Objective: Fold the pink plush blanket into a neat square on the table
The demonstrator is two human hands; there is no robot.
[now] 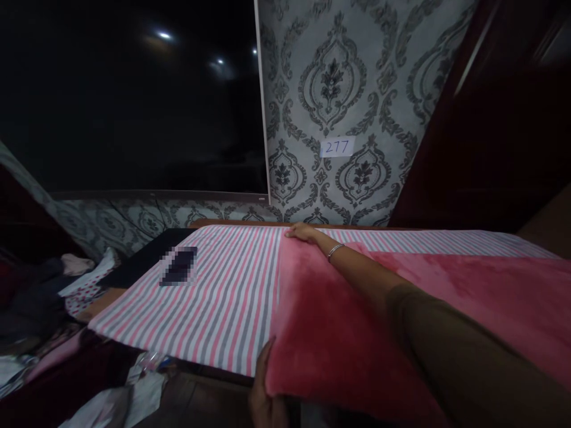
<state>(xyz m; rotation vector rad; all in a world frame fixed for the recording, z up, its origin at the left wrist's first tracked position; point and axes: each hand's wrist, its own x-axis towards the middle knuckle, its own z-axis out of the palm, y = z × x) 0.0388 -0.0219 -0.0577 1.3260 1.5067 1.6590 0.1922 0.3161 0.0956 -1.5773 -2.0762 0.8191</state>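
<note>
Red cloth (330, 327) stretches rightward from the left hand (266, 399), clamped on its near corner; right hand (303, 232) at far corner, grip unclear

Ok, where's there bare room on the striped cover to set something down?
Widest free patch: striped cover between the blurred dark item and the red cloth. A narrow strip runs along its far edge, right of the right hand. Crowded: the cloth's side, and lower left, with clutter.
</note>
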